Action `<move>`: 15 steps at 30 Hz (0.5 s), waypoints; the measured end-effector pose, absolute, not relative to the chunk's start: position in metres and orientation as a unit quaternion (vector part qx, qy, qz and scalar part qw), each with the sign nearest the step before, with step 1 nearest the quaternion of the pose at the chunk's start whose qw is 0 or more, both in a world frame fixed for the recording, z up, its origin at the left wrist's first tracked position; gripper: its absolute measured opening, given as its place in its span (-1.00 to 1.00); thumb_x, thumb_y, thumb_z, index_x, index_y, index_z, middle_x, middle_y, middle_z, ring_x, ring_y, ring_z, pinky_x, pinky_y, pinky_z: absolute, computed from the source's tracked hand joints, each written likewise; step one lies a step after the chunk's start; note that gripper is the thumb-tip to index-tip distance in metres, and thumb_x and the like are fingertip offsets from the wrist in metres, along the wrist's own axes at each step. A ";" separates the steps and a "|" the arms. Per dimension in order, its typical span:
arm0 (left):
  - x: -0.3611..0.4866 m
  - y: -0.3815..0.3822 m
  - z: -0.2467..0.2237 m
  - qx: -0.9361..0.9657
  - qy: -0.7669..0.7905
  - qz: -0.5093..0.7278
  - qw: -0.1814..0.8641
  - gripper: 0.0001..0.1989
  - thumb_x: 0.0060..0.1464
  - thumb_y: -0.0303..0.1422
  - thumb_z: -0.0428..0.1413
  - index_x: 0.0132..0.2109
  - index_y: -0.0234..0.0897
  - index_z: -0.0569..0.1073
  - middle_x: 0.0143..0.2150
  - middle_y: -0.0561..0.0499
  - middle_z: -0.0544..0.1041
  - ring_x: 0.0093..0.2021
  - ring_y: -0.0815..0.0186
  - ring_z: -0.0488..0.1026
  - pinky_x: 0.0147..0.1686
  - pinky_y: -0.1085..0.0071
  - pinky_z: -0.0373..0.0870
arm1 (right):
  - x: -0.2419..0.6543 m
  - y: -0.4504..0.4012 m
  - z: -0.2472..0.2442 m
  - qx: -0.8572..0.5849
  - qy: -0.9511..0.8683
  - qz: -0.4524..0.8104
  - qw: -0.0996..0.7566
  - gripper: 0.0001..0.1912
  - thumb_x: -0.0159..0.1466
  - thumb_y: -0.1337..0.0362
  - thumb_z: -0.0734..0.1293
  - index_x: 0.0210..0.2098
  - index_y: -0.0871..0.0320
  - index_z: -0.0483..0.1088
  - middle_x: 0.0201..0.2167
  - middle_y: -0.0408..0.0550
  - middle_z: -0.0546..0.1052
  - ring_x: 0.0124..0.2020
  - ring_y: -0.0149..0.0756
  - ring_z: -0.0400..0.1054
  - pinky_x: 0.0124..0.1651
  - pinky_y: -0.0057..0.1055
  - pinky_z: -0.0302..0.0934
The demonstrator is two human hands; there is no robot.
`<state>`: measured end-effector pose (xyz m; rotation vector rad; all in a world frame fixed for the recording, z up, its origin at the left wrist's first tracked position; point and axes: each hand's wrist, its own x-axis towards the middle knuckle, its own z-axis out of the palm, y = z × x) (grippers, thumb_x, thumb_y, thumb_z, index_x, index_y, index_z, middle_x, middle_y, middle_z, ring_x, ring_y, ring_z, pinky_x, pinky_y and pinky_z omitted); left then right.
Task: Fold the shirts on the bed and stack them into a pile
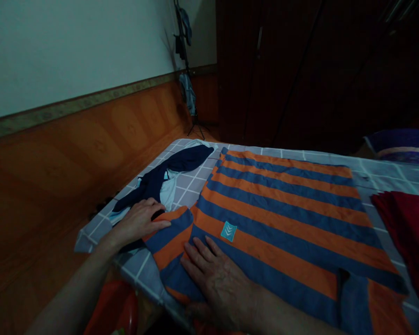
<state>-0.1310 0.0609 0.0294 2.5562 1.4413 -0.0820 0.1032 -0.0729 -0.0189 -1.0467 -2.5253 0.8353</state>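
Right hand point(218, 284) lies flat on the orange-and-blue striped garment point(282, 218), fingers point(199, 253) spread, nothing pinched, just beside its teal label point(228, 231); left hand point(139, 222) rests at the garment's near-left edge, fingers point(158, 224) extended and lightly curved, no visible grip. Garment lies spread on a grey checked bedsheet point(192, 179), with a crumpled navy garment point(160, 174) and light-blue cloth point(168, 193) just beyond the left hand, dark red cloth point(410, 232) off to the right. Past the bed: orange wood-panelled wall point(91, 139), clothes stand point(186, 79), dark wardrobe point(300, 70).
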 end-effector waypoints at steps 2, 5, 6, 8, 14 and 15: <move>-0.131 0.059 0.033 0.875 0.466 -0.048 0.119 -0.54 0.06 -0.03 0.06 0.01 -0.21 0.44 -0.07 -0.08 0.41 -0.05 0.13 0.35 -0.02 0.28 0.24 | 0.105 -0.074 -0.018 -0.352 -0.876 0.294 0.148 -0.22 0.29 -0.14 0.13 0.30 0.28 0.00 0.33 0.15 -0.07 0.34 -0.01 -0.30 0.33 -0.08 -0.49; -0.126 0.051 0.034 0.892 0.429 -0.050 0.130 -0.59 0.08 -0.07 0.06 -0.01 -0.18 0.45 0.03 -0.06 0.38 0.03 0.13 0.30 0.04 0.28 0.21 | 0.105 -0.075 -0.018 -0.345 -0.876 0.297 0.156 -0.23 0.31 -0.13 0.09 0.30 0.30 -0.01 0.33 0.16 -0.05 0.34 -0.03 -0.30 0.33 -0.09 -0.50; -0.124 0.049 0.032 0.894 0.431 -0.044 0.118 -0.61 0.09 -0.08 0.06 -0.03 -0.21 0.46 0.04 -0.08 0.38 0.05 0.12 0.29 0.06 0.26 0.20 | 0.105 -0.075 -0.019 -0.345 -0.877 0.297 0.157 -0.23 0.32 -0.13 0.08 0.30 0.31 0.00 0.33 0.17 -0.05 0.34 -0.02 -0.29 0.33 -0.09 -0.51; -0.121 0.048 0.026 0.889 0.448 -0.031 0.090 -0.63 0.09 -0.11 0.06 -0.08 -0.26 0.47 0.03 -0.10 0.39 0.04 0.10 0.29 0.06 0.22 0.20 | 0.105 -0.075 -0.020 -0.346 -0.877 0.294 0.155 -0.24 0.32 -0.13 0.07 0.29 0.33 0.00 0.32 0.18 -0.03 0.33 -0.01 -0.28 0.33 -0.07 -0.52; -0.126 0.053 0.016 0.872 0.462 0.041 0.155 -0.76 0.07 -0.19 0.05 -0.24 -0.25 0.49 -0.04 -0.07 0.44 0.00 0.14 0.33 0.03 0.21 0.25 | 0.105 -0.076 -0.017 -0.348 -0.878 0.295 0.146 -0.28 0.34 -0.05 0.11 0.31 0.31 -0.03 0.33 0.16 -0.07 0.34 -0.03 -0.30 0.34 -0.10 -0.47; -0.127 0.051 0.018 0.863 0.464 0.067 0.189 -0.77 0.08 -0.20 0.04 -0.27 -0.25 0.48 -0.04 -0.07 0.44 -0.01 0.15 0.35 0.01 0.24 0.27 | 0.105 -0.076 -0.016 -0.349 -0.877 0.296 0.146 -0.28 0.34 -0.05 0.11 0.31 0.31 -0.03 0.34 0.17 -0.10 0.34 -0.03 -0.31 0.34 -0.10 -0.48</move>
